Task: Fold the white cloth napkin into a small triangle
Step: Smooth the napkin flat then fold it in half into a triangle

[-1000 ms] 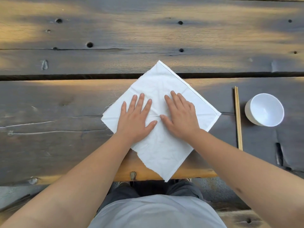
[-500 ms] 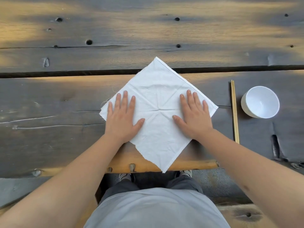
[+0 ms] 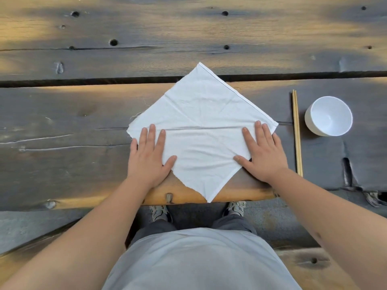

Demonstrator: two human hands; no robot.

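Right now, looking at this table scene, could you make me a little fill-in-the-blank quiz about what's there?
1. The white napkin lies flat like a diamond, and its nearest corner reaches the table's ____ edge.
2. The left hand and right hand both rest ____ on the cloth.
3. The chopsticks lie between the napkin and the white ____.
4. The table is made of ____.

Missing words: front; flat; bowl; wood
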